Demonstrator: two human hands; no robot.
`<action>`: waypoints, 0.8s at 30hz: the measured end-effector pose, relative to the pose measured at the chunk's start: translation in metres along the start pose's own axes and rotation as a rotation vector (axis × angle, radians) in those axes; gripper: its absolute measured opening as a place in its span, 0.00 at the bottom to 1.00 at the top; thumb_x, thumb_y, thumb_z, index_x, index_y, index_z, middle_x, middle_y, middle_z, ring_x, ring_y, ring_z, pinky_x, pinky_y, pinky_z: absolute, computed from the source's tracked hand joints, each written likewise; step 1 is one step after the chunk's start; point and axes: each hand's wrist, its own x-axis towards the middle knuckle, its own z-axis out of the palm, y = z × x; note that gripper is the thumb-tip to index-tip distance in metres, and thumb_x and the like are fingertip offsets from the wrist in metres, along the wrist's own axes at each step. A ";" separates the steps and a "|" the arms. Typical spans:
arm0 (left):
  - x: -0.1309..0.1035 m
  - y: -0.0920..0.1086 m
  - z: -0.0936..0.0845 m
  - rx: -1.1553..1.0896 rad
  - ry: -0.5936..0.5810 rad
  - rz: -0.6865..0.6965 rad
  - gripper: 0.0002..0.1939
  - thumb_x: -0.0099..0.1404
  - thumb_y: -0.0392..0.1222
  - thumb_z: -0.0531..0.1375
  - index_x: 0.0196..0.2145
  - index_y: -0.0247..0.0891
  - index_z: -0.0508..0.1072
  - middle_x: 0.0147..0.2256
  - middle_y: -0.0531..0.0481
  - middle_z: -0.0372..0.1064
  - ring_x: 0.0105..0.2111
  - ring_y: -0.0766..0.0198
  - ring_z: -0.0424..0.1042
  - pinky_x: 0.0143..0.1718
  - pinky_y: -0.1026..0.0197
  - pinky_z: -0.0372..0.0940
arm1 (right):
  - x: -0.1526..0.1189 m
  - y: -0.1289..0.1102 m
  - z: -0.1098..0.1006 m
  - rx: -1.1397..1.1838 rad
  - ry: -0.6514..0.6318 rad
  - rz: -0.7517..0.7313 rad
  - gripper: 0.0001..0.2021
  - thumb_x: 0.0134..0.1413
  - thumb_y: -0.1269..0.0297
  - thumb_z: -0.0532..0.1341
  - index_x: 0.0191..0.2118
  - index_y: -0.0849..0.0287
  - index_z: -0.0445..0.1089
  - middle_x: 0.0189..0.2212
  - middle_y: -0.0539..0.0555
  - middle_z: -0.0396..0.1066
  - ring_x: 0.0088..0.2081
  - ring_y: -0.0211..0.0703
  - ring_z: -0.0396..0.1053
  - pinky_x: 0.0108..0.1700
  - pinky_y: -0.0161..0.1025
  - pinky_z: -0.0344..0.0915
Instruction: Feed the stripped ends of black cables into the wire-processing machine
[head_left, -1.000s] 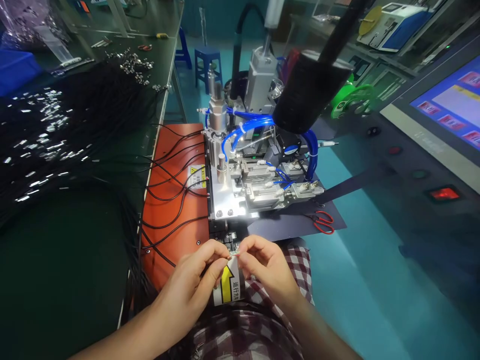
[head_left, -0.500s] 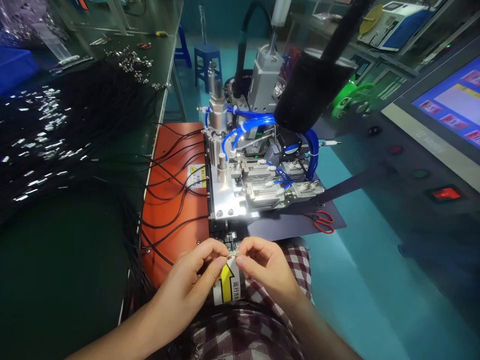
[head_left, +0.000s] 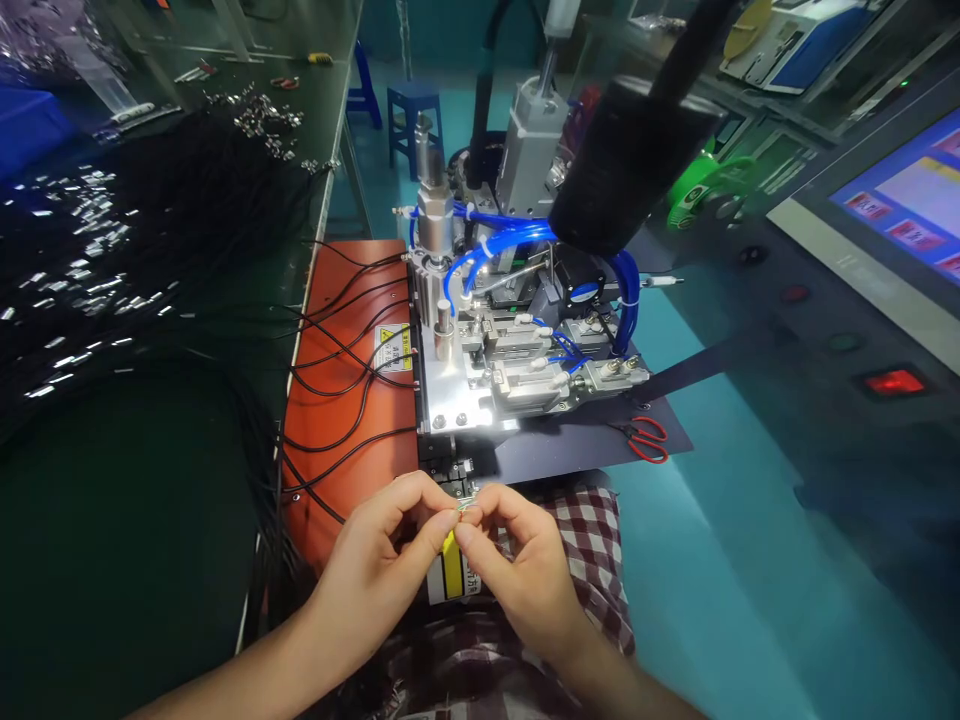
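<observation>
My left hand (head_left: 394,545) and my right hand (head_left: 517,570) meet at the front of the machine, thumb and forefinger pinched in each. Between the fingertips are thin, light-coloured wires (head_left: 465,504), mostly covered by the fingers. Just beyond them is a small black metal fixture (head_left: 452,478) at the machine's front end. Under the hands shows a white label with a yellow arrow (head_left: 453,572). Black cables (head_left: 352,345) lie across the orange-red plate (head_left: 352,400) to the left, their ends at the machine's edge.
The metal machine (head_left: 450,390) with blue air hoses (head_left: 517,232) stands ahead. Red-handled scissors (head_left: 646,438) lie on its dark base plate. A bundle of black cables (head_left: 187,200) covers the left table. A control panel with a screen (head_left: 911,205) is at the right; a black cylinder (head_left: 626,165) hangs above.
My right hand's thumb has shifted left, closer to the left thumb, covering more of the arrow label. Both hands still pinch the wires. The view has moved slightly.
</observation>
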 end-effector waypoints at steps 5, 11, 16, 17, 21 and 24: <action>0.001 0.007 -0.002 -0.131 -0.080 -0.066 0.08 0.64 0.45 0.57 0.37 0.39 0.70 0.30 0.53 0.65 0.26 0.70 0.60 0.22 0.70 0.55 | 0.000 0.003 0.004 -0.071 0.019 -0.037 0.05 0.51 0.68 0.60 0.26 0.60 0.66 0.22 0.47 0.63 0.25 0.35 0.58 0.28 0.33 0.58; 0.002 0.009 -0.002 -0.265 -0.125 -0.197 0.11 0.63 0.49 0.58 0.34 0.38 0.68 0.20 0.59 0.55 0.18 0.74 0.51 0.17 0.71 0.45 | -0.001 0.002 0.000 -0.108 0.004 -0.060 0.06 0.51 0.69 0.60 0.25 0.59 0.65 0.21 0.47 0.62 0.24 0.35 0.59 0.28 0.34 0.58; 0.005 0.009 -0.001 -0.278 -0.073 -0.257 0.13 0.62 0.51 0.58 0.32 0.38 0.65 0.15 0.61 0.52 0.16 0.74 0.49 0.16 0.71 0.43 | -0.001 0.002 0.002 -0.093 -0.008 -0.057 0.06 0.50 0.70 0.60 0.24 0.59 0.65 0.22 0.47 0.63 0.25 0.36 0.60 0.28 0.34 0.59; 0.005 0.009 0.000 -0.282 -0.069 -0.262 0.13 0.62 0.51 0.58 0.32 0.38 0.65 0.14 0.61 0.53 0.15 0.74 0.49 0.16 0.71 0.42 | -0.001 0.001 0.002 -0.090 -0.009 -0.058 0.06 0.50 0.70 0.60 0.24 0.59 0.65 0.22 0.47 0.63 0.25 0.36 0.60 0.29 0.34 0.59; 0.004 0.009 0.002 -0.325 -0.062 -0.263 0.13 0.64 0.52 0.56 0.33 0.39 0.63 0.15 0.62 0.52 0.16 0.74 0.48 0.17 0.71 0.43 | -0.001 0.000 0.002 -0.090 -0.001 -0.063 0.05 0.50 0.70 0.60 0.25 0.59 0.65 0.22 0.47 0.63 0.25 0.36 0.60 0.29 0.34 0.59; 0.003 0.007 0.004 -0.363 -0.036 -0.258 0.13 0.64 0.51 0.56 0.33 0.39 0.61 0.16 0.63 0.49 0.17 0.74 0.46 0.18 0.71 0.45 | -0.002 0.001 0.003 -0.106 0.017 -0.071 0.06 0.52 0.70 0.59 0.25 0.59 0.65 0.22 0.47 0.63 0.25 0.36 0.60 0.29 0.34 0.59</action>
